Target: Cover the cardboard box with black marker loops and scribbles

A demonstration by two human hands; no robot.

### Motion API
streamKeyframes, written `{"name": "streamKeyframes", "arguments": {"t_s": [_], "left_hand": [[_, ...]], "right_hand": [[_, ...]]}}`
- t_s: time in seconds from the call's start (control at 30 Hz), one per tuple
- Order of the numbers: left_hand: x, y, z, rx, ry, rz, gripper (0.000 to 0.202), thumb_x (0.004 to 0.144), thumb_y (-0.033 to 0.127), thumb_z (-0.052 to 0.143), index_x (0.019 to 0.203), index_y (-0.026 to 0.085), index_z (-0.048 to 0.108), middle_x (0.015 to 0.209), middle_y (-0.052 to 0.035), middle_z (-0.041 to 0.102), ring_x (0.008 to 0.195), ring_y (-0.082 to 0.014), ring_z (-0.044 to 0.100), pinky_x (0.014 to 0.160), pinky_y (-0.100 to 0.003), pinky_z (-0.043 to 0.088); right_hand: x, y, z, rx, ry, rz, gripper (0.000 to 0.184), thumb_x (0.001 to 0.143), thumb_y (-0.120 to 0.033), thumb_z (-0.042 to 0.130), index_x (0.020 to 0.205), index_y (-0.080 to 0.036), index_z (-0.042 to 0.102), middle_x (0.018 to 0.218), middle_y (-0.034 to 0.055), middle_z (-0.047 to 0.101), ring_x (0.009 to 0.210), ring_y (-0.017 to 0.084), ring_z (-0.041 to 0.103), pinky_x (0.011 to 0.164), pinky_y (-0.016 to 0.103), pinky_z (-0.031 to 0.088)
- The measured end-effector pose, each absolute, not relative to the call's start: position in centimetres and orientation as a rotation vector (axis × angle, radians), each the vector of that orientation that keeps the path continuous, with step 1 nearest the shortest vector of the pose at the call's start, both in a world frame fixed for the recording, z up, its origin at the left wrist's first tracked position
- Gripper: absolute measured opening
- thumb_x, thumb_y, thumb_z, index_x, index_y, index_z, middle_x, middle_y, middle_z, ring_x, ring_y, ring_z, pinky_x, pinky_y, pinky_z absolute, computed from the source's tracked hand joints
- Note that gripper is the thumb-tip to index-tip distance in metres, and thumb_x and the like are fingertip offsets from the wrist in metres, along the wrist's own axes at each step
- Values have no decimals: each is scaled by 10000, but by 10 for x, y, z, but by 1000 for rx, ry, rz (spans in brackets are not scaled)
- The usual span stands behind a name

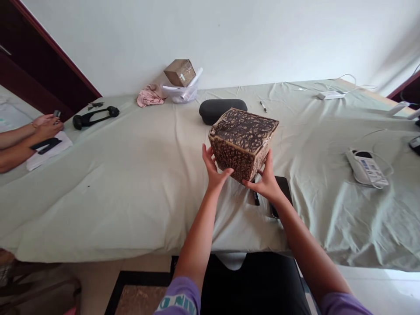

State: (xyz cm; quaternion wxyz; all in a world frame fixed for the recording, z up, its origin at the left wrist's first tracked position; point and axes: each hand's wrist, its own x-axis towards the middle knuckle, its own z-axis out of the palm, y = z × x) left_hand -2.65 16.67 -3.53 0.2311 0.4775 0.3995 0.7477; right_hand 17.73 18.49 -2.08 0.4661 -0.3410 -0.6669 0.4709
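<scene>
I hold a cardboard box (243, 142) covered in dense dark scribbled patterns, lifted and tilted above the table. My left hand (214, 168) presses its left lower side, fingers up along the face. My right hand (266, 177) grips its right lower corner, thumb underneath. Beneath the box, on the pale green cloth (138, 175), lie a black pen (256, 199) and a dark flat device (282, 192), partly hidden by my right wrist.
Another person's hands (46, 127) rest at the left edge by a paper and a black object (46, 145). Farther back lie a black cushion (222, 109), black headset (95, 117), pink cloth (150, 96), small cardboard box (180, 72) on a plastic tub, marker (263, 106). White devices (365, 168) with cables lie right.
</scene>
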Motion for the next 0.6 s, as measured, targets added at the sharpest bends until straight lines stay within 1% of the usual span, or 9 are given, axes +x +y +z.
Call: {"name": "streamKeyframes", "arguments": {"t_s": [0.07, 0.1, 0.13, 0.17, 0.23, 0.3, 0.4, 0.5, 0.6], "left_hand": [[-36, 172, -41, 1182, 1025, 2083, 1151, 733, 925, 675, 1659, 346, 310, 1628, -138, 482, 1584, -399, 415, 1281, -540, 384], [-41, 174, -45, 1147, 1023, 2068, 1126, 708, 957, 655, 1613, 337, 403, 1607, -132, 524, 1575, -401, 432, 1287, -533, 380], [-45, 176, -49, 1116, 1035, 2038, 1144, 656, 991, 656, 1570, 327, 471, 1587, -130, 557, 1568, -411, 445, 1292, -536, 375], [-48, 177, -52, 1083, 1051, 1995, 1194, 593, 1019, 665, 1546, 318, 503, 1567, -135, 582, 1558, -424, 459, 1291, -550, 375], [-51, 178, -58, 1029, 1062, 1911, 1307, 483, 1046, 692, 1548, 313, 502, 1538, -146, 613, 1543, -445, 476, 1282, -585, 382], [-49, 177, -62, 1023, 1041, 1850, 1379, 422, 1040, 727, 1568, 314, 480, 1523, -155, 629, 1542, -452, 479, 1277, -602, 389], [-44, 175, -64, 1052, 1008, 1802, 1397, 395, 1005, 782, 1560, 286, 504, 1446, -175, 682, 1522, -461, 504, 1266, -613, 410], [-39, 172, -64, 1028, 987, 1775, 1388, 364, 968, 830, 1521, 249, 561, 1356, -194, 730, 1451, -469, 577, 1222, -614, 463], [-36, 167, -58, 976, 909, 1816, 1301, 364, 937, 858, 1453, 261, 637, 1385, -183, 731, 1428, -446, 610, 1214, -554, 488]], "right_hand": [[184, 187, -25, -781, -1691, 1145, 1641, 563, -487, 1033, 1761, -285, -70, 1839, 131, -107, 1713, 388, -45, 1318, 595, 320], [187, 188, -27, -753, -1712, 1140, 1617, 561, -496, 1032, 1765, -285, -26, 1841, 128, -78, 1715, 383, -22, 1316, 572, 336], [188, 188, -28, -727, -1710, 1161, 1588, 556, -505, 1032, 1767, -294, 26, 1844, 117, -46, 1717, 377, -7, 1320, 557, 333], [189, 188, -30, -712, -1691, 1193, 1556, 549, -520, 1031, 1765, -301, 84, 1847, 107, -7, 1718, 375, 8, 1326, 551, 324], [190, 187, -33, -722, -1625, 1251, 1508, 526, -559, 1029, 1749, -302, 184, 1846, 100, 78, 1717, 380, 37, 1335, 562, 301], [191, 187, -36, -750, -1567, 1277, 1483, 516, -597, 1020, 1736, -302, 230, 1843, 93, 142, 1716, 384, 63, 1346, 586, 264], [196, 190, -40, -736, -1583, 1243, 1427, 590, -650, 971, 1743, -328, 193, 1849, 66, 153, 1716, 370, 95, 1362, 588, 208], [201, 198, -46, -686, -1681, 1181, 1371, 712, -684, 885, 1762, -329, 78, 1864, 63, 59, 1718, 352, 94, 1372, 554, 184], [205, 207, -54, -690, -1788, 1133, 1399, 749, -746, 816, 1763, -318, -48, 1866, 69, -17, 1720, 359, 53, 1367, 561, 203]]}}
